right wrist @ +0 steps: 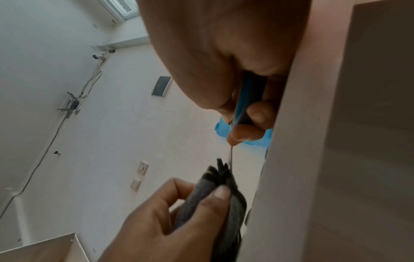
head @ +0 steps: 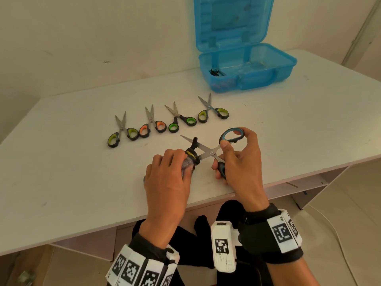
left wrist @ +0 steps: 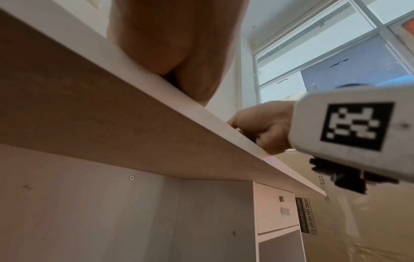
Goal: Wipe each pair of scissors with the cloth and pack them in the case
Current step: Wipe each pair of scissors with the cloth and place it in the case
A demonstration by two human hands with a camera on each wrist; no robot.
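Observation:
My right hand (head: 226, 155) grips the blue-handled scissors (head: 210, 151) by both handles, blades spread open and pointing left above the white table (head: 61, 172). My left hand (head: 173, 168) holds a bunched grey cloth (head: 190, 159) wrapped round the lower blade. In the right wrist view the cloth (right wrist: 215, 198) sits pinched between thumb and fingers, the thin blade (right wrist: 230, 156) entering its top. Several other scissors lie in a row behind: lime-handled (head: 122, 131), orange-handled (head: 152, 123), green-handled (head: 179, 119) and lime-handled (head: 212, 110). The open blue case (head: 247, 65) stands at the back right with one pair (head: 215, 72) inside.
The table's front edge (head: 206, 205) runs just below my hands. In the left wrist view the camera is below the tabletop (left wrist: 112, 106), showing a drawer unit (left wrist: 275, 212) and a window (left wrist: 325, 62). A wall stands behind the table.

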